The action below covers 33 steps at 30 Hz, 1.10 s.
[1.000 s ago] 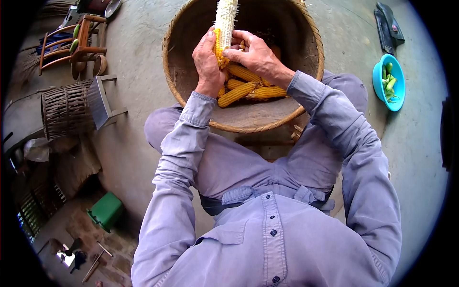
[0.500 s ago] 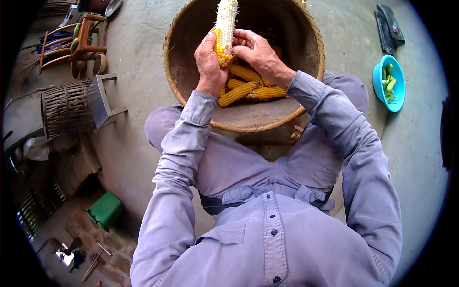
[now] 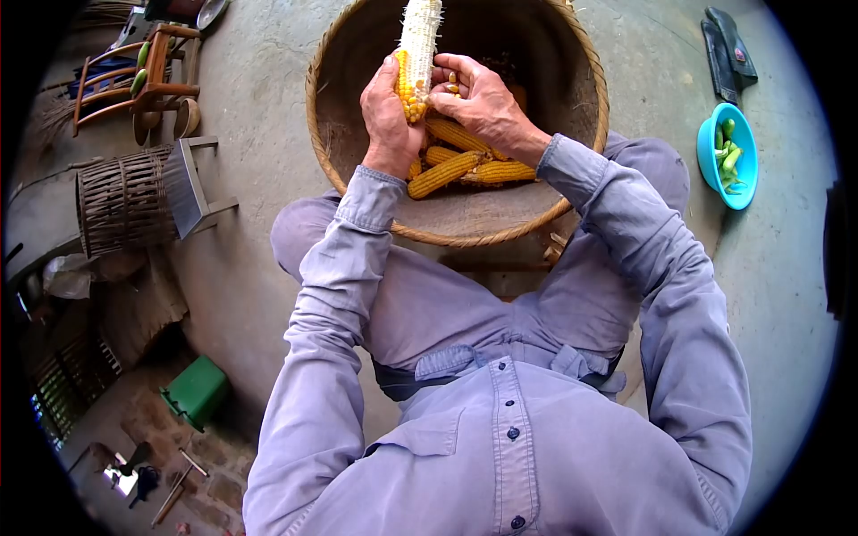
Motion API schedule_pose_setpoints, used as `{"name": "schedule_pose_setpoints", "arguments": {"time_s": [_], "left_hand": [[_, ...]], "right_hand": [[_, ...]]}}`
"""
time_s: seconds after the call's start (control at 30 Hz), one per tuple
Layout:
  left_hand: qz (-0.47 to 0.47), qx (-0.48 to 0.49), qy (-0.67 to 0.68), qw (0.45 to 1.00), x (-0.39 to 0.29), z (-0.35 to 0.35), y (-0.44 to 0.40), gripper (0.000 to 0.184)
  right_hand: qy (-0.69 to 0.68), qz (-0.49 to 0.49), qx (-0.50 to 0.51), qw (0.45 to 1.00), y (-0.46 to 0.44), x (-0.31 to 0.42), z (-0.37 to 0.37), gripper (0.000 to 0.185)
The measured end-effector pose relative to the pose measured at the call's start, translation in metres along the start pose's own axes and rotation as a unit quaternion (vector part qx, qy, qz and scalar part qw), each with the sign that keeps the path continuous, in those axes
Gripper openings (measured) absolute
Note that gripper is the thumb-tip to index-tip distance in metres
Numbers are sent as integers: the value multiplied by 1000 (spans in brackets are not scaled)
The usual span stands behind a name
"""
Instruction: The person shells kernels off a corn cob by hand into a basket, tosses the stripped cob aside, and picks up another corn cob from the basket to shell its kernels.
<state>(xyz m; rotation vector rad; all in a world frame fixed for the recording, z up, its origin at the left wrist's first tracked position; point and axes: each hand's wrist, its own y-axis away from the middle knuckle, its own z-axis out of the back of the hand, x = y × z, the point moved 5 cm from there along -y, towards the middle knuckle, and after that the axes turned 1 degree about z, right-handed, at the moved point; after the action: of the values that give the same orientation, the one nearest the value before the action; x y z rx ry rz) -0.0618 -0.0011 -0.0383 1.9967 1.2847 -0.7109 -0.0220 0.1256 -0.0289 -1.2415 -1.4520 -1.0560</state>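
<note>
Left hand: the left hand [image 3: 386, 114] is wrapping its grip, fingers closed, around the near, kernelled end of a partly shelled corn ear [image 3: 419, 49].
Right hand: the right hand [image 3: 490, 107] is working close beside that ear on its right; the grip is part-curled, with a few loose kernels [image 3: 453, 85] showing between thumb and forefinger. Cannot tell whether the fingertips are touching the ear.
Ear in hand: it is tilting slightly right at its far end, over the basket's mouth; the far stretch is showing bare pale cob, while yellow kernels are clinging along the near left side.
Basket: a round woven basket [image 3: 572, 85] with a braided rim is sitting in front of the person, between the knees.
Basket contents: several unshelled yellow corn ears [image 3: 444, 175] are lying in a heap toward the near side, below the hands.
Right floor: a turquoise basin [image 3: 748, 147] is holding green vegetables [image 3: 730, 161]; a dark folded item [image 3: 726, 55] is lying just beyond it.
Left floor: a wooden chair [image 3: 168, 70] is standing at the far left; a slatted basket [image 3: 125, 204] and a green bin [image 3: 195, 391] are sitting nearer.
</note>
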Motion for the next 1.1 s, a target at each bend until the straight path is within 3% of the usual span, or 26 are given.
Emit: {"name": "schedule_pose_setpoints", "arguments": {"time_s": [0.07,0.27,0.5,0.8,1.1], "left_hand": [[-2,-5,1,1000,0,3,-1,41],[-37,-42,2,998,-5,-12,8,37],[-46,-21,-34,998,-7,-14,9,39],[-34,-24,-27,999,-1,-8,5,36],[-63,-54,-77,994,-5,-13,9,40]], "right_hand": [[-54,-5,-4,999,-2,0,1,71],[84,9,-2,996,1,12,-8,76],[75,-24,-8,997,0,8,-5,81],[-24,-32,-30,999,0,0,1,58],[-39,-68,-3,997,-2,4,-3,57]]}}
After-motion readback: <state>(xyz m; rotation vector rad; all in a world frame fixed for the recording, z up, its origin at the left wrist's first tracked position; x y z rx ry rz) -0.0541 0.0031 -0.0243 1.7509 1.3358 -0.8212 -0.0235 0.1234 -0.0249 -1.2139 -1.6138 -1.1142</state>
